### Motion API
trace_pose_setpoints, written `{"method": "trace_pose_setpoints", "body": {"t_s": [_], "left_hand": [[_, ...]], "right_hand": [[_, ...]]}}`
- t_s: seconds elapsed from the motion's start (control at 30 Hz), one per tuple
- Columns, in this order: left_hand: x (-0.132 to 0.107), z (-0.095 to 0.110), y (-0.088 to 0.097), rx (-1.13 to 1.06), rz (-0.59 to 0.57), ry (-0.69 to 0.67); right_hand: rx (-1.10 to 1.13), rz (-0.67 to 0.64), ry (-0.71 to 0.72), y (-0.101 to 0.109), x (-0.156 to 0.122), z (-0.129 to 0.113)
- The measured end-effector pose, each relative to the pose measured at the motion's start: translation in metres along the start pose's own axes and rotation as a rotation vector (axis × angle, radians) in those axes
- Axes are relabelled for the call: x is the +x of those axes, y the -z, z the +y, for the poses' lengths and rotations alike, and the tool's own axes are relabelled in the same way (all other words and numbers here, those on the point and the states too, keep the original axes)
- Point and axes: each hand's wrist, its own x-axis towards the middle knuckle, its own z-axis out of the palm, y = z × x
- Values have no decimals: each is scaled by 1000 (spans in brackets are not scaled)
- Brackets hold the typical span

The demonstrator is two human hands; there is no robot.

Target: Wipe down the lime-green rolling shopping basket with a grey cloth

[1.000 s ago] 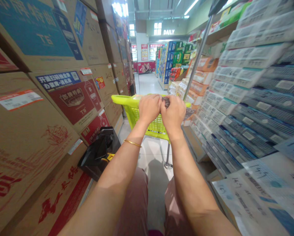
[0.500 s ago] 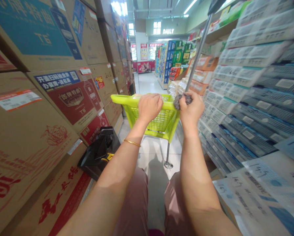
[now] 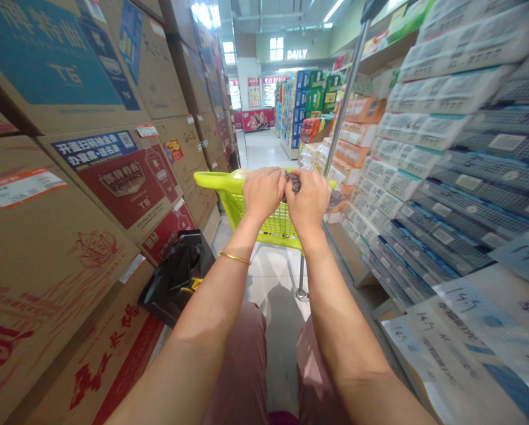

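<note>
A lime-green plastic shopping basket (image 3: 231, 206) with a lattice wall stands tilted in front of my knees. My left hand (image 3: 263, 192) is closed over its near rim. Right beside it, my right hand (image 3: 309, 198) is closed on a crumpled grey-brown cloth (image 3: 294, 180), pressed against the same rim. Some of the cloth shows between the two hands and some beyond the right one; the rest is hidden under my fingers. Behind the basket's right side rises a slanted metal pole (image 3: 348, 97), and its round foot appears on the floor below.
Stacked cardboard cartons (image 3: 127, 183) wall the left side, with a black bag (image 3: 178, 274) at their foot. Wrapped paper packs (image 3: 428, 133) are piled on the right, handwritten price sheets (image 3: 463, 348) nearer. A tiled aisle (image 3: 267, 147) runs ahead to more shelves.
My right hand has slid left along the rim with the cloth, from the corner near the pole to beside my left hand. The left hand keeps its hold, and the view has shifted slightly.
</note>
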Motion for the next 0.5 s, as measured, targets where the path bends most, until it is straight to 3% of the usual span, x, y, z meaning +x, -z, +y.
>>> {"method": "trace_pose_setpoints", "body": {"t_s": [0.17, 0.4, 0.5], "left_hand": [[0, -1, 1, 3, -26, -19], [0, -1, -1, 1, -3, -17], [0, 0, -2, -7, 5, 1]], "right_hand": [[-3, -12, 13, 3, 4, 11], [204, 172, -187, 7, 16, 64], [233, 204, -209, 7, 16, 71]]}}
